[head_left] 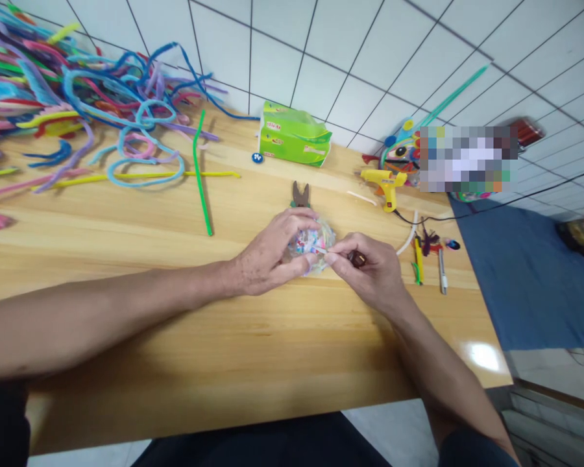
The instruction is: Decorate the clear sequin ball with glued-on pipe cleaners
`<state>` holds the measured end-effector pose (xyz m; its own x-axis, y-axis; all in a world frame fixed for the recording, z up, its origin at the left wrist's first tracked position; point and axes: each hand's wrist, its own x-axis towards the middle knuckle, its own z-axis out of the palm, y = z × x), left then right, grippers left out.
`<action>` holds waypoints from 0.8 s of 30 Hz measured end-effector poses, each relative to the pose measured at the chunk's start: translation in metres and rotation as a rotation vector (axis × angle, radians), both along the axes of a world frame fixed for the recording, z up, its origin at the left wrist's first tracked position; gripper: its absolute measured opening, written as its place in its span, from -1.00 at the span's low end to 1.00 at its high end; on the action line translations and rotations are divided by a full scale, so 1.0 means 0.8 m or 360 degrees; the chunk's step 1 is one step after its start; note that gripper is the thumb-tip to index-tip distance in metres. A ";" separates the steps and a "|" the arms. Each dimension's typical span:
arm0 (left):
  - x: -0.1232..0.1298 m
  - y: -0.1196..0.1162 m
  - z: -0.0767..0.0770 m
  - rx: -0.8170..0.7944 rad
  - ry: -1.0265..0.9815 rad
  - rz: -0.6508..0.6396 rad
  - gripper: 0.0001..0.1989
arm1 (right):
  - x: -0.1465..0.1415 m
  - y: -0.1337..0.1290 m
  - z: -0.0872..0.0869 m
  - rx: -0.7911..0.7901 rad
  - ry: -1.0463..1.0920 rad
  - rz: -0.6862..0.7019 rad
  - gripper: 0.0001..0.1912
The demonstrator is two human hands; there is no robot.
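Note:
At the middle of the wooden table lies a clear plastic bag with small colourful pieces in it. My left hand curls around the bag's left side, fingers on top and thumb at the near edge. From the right, my right hand pinches a thin pale metal shaft whose tip reaches into the colourful pieces; a dark brown handle shows within that hand. Just beyond the bag, dark plier jaws stick out, their handles hidden.
Colourful pipe cleaners heap at the far left, a green one nearer. A green tissue pack stands by the tiled wall. A yellow glue gun, its cord, a yellow cutter and a pen lie right.

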<state>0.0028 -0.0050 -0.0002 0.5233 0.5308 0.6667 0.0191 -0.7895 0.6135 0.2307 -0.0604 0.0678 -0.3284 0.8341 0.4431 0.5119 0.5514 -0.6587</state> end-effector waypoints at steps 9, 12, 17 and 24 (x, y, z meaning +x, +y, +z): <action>0.001 0.000 0.002 0.0012 -0.0014 -0.0020 -0.56 | 0.001 0.000 -0.001 -0.0026 -0.0010 0.0009 -0.87; 0.000 0.000 0.002 0.0003 -0.0014 -0.0019 -0.56 | 0.001 -0.001 0.000 -0.0051 0.0007 0.0000 -0.87; 0.000 0.001 0.001 0.0009 -0.0017 -0.0026 -0.56 | 0.001 -0.001 -0.001 -0.0037 0.0034 -0.0035 -0.88; 0.000 0.000 0.002 -0.0017 -0.0001 -0.0003 -0.57 | 0.001 -0.001 -0.002 -0.0089 0.0017 -0.0029 -0.88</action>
